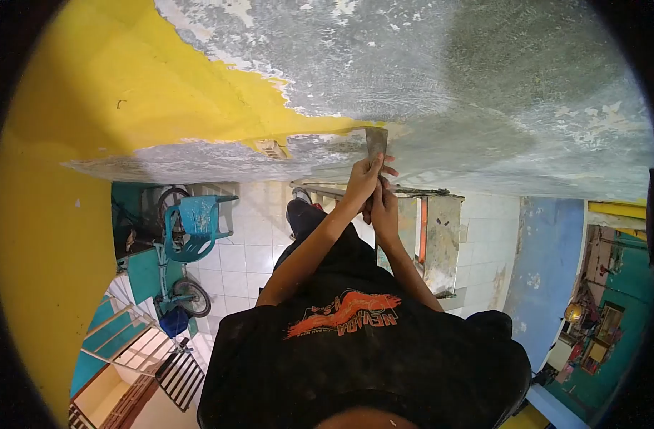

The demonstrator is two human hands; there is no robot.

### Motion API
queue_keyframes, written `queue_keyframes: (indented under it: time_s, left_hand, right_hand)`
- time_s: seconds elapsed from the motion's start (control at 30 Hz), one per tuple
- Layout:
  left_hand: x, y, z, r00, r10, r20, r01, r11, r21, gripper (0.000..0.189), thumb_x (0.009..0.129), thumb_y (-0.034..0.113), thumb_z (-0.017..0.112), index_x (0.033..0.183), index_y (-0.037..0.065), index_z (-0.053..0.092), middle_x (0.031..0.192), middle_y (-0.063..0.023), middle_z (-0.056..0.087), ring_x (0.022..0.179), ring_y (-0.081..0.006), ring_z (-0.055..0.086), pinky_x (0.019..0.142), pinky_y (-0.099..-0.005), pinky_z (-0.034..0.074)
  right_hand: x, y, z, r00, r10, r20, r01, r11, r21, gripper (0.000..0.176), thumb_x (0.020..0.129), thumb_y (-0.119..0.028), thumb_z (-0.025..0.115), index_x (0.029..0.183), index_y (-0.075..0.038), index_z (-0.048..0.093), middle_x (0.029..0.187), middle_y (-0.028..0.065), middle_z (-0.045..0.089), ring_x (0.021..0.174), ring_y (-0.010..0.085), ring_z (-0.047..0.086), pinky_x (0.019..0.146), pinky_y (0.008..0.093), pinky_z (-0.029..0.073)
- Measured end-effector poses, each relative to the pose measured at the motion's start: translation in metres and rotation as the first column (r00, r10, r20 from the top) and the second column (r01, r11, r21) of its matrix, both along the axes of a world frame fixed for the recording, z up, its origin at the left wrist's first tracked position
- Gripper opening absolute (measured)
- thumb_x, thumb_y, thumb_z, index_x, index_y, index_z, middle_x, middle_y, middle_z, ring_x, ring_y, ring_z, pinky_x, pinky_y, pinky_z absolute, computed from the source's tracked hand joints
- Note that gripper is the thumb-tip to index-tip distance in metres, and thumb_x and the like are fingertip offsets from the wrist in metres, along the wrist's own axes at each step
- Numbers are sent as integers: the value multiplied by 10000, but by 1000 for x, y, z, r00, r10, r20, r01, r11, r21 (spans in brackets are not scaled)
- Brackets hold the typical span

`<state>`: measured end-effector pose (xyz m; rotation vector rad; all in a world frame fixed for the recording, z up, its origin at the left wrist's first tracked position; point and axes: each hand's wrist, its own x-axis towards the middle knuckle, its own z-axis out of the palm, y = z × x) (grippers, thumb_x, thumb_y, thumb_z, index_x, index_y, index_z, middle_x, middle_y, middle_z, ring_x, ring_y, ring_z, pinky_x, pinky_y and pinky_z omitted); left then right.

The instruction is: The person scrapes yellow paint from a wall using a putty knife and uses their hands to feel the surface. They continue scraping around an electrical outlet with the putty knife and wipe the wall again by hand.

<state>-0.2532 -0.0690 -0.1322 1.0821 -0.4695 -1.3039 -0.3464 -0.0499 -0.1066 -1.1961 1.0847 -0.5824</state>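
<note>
A flat metal scraper (375,141) is held up against the wall, its wide blade edge at the border between yellow paint (220,104) and bare grey plaster (413,79). My left hand (363,179) closes around the scraper near the blade, with the thumb along the metal and fingertips showing beyond it. Just below, my right hand (383,207) wraps the handle end, which the fingers mostly hide. Left of the blade, a small wall fitting (272,149) sits in the painted strip.
Beneath my arms stands a paint-stained board or platform (441,243) on the tiled floor (245,264). A teal plastic chair (198,222) and a bicycle (187,294) are to the left. Metal railings (116,329) lie lower left. A blue wall (548,264) rises at right.
</note>
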Motion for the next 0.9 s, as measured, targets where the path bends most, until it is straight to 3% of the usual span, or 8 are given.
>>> queue_keyframes:
  time_s: [0.1,0.2,0.33,0.37,0.47,0.67,0.8,0.9]
  left_hand:
    - [18,4,-1,989,-113,97,108,993,54,432,941,383,457,1063,-11,589,757,-109,659,493,-96,517,453,-225,420]
    - [38,9,7,950,-175,257,164,985,62,389,945,328,459,1029,-26,595,721,-113,661,472,-99,519,442,-235,427]
    - [54,14,-6,797,-218,563,126,972,198,360,949,277,456,1019,-37,618,673,-103,669,482,-131,584,465,-278,466]
    - [56,15,-8,732,-208,649,80,972,221,331,943,254,462,979,-27,633,648,-100,666,447,-148,579,455,-300,468]
    - [62,20,-12,633,-215,744,-11,958,285,319,932,256,476,930,-15,645,639,-108,657,478,-196,599,481,-327,473]
    - [50,19,-49,316,-118,941,-125,979,164,333,925,268,479,863,-19,635,591,-124,621,543,-273,613,537,-373,467]
    - [52,19,-19,485,-144,862,-83,974,210,336,924,258,477,810,-20,625,601,-133,623,530,-283,604,535,-383,465]
    - [57,19,-19,594,-164,787,-34,973,229,320,912,266,479,746,19,597,615,-157,614,618,-365,610,592,-457,471]
  right_hand:
    - [13,11,-12,989,-51,140,31,990,139,300,990,-334,329,1066,-64,438,604,-3,466,437,66,443,376,204,336]
    - [34,19,-30,945,-144,293,43,945,326,272,988,-349,333,1061,-108,435,640,-5,485,470,76,463,402,211,358]
    - [70,35,-47,852,-379,363,152,841,520,230,971,-361,382,1110,-179,395,966,-5,524,855,110,541,668,278,453]
    - [76,38,-46,811,-443,381,144,783,605,339,979,-350,368,1220,-111,368,1045,24,493,945,135,516,753,306,442]
    - [82,46,-73,736,-349,579,-14,848,529,311,954,-339,413,1223,-192,359,1097,5,490,976,132,513,787,307,453]
    - [74,45,-106,745,-362,560,7,844,537,322,945,-296,436,1220,-142,373,1055,24,510,920,144,542,735,302,477]
    - [81,48,-113,722,-392,570,101,875,474,306,929,-251,480,1190,-125,384,1044,38,508,905,153,548,715,302,483]
    - [86,50,-115,710,-356,608,96,903,418,289,911,-211,516,1155,-122,391,1027,41,505,901,157,545,727,301,480]
